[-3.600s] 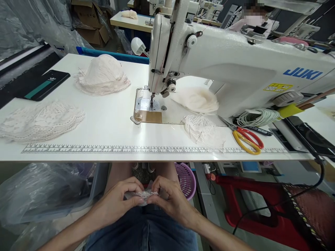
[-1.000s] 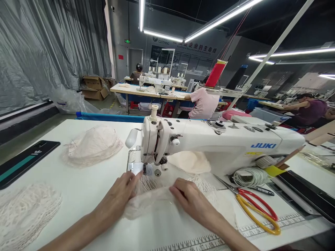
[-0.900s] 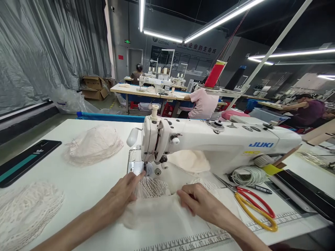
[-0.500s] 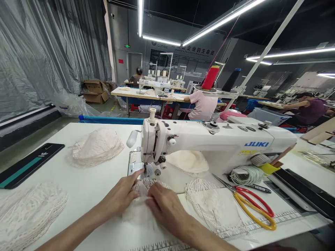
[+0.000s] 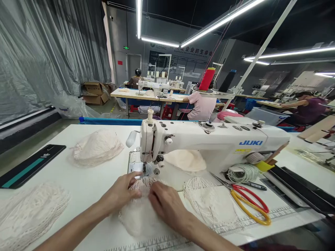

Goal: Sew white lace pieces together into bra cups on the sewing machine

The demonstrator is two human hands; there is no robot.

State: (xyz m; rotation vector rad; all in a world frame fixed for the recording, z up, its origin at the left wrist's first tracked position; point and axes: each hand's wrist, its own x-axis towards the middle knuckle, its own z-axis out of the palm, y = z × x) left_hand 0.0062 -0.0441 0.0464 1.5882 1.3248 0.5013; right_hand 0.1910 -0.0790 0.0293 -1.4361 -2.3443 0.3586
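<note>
A white lace fabric piece (image 5: 138, 218) lies on the white table (image 5: 86, 181) in front of the needle of a white JUKI sewing machine (image 5: 209, 139). My left hand (image 5: 121, 191) pinches its far edge near the presser foot (image 5: 144, 169). My right hand (image 5: 164, 205) presses down on the piece just to the right of the left hand, fingers bent on the lace. Both hands touch the same piece.
Another lace piece (image 5: 209, 202) lies right of my hands, with red and yellow scissors (image 5: 251, 205) beyond it. Lace stacks sit at the left front (image 5: 28, 212) and back left (image 5: 96, 148). A dark phone (image 5: 28, 167) lies far left. Other people work at tables behind.
My hands came up from my lap with the lace piece and laid it on the table by the needle. In the last half second they drew closer together on it.
</note>
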